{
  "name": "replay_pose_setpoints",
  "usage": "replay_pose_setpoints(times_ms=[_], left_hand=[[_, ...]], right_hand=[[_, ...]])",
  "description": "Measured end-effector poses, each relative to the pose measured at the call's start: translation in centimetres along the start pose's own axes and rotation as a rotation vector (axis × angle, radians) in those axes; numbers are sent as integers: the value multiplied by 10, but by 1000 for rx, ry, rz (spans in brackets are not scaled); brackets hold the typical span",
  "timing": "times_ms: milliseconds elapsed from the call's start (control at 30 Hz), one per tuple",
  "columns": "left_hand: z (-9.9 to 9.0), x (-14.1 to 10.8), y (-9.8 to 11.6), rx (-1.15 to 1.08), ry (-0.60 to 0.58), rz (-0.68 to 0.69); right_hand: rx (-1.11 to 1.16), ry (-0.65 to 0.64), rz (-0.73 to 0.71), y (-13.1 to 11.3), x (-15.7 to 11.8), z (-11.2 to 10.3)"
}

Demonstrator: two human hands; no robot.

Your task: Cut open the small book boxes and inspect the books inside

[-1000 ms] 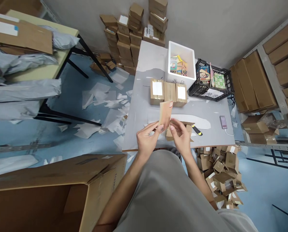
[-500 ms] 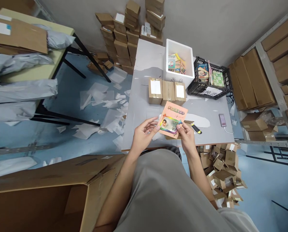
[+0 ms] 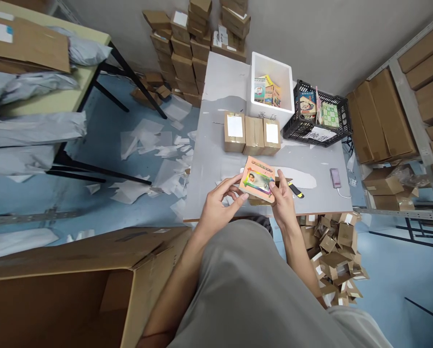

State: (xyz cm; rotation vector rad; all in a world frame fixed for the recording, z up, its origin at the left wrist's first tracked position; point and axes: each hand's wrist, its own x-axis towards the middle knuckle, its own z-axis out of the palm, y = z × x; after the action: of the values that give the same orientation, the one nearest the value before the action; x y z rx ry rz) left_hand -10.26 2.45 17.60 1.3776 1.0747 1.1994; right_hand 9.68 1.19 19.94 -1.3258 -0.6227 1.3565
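Observation:
A thin peach-coloured book (image 3: pixel 259 176) with a picture on its cover is held above the front of the table, tilted so that its far edge is foreshortened. My left hand (image 3: pixel 224 199) grips its lower left side, thumb near the bottom corner and fingers behind the edge. On the right side, the thumb of my right hand (image 3: pixel 283 200) presses on the cover while the other fingers are mostly behind it. A piece of brown cardboard (image 3: pixel 259 201) shows beneath the book. Just right of my right hand lies a black and yellow utility knife (image 3: pixel 296 190).
Taped small boxes (image 3: pixel 254 135) stand behind the book on the grey table (image 3: pixel 216 92). Further back are a white foam box (image 3: pixel 270 112) and a black crate (image 3: pixel 310 137) holding books. A phone (image 3: pixel 335 178) lies right. A large open carton (image 3: pixel 158 270) stands at lower left.
The book has tipped back, so its cover looks shorter. My left hand has shifted slightly lower along its edge, and my right index finger has lifted away from it.

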Motion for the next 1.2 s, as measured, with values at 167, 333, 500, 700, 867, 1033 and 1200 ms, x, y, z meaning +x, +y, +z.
replay_pose_setpoints(times_ms=[167,333,500,700,867,1033,1200], left_hand=[[2,3,1,-7,30,77],[4,5,4,-23,65,151],[7,7,13,54,84,171],[11,10,21,57,118,168],[17,14,25,37,168,140],[13,16,31,150,193,156],[7,16,36,218,181,143]], right_hand=[[59,-60,70,4,-7,5],[96,-79,77,4,-8,6],[87,-103,79,3,-6,8],[94,-122,101,2,-8,12],[103,-130,120,7,-11,17],[84,-139,138,7,-12,17],[54,-134,140,5,-12,18]])
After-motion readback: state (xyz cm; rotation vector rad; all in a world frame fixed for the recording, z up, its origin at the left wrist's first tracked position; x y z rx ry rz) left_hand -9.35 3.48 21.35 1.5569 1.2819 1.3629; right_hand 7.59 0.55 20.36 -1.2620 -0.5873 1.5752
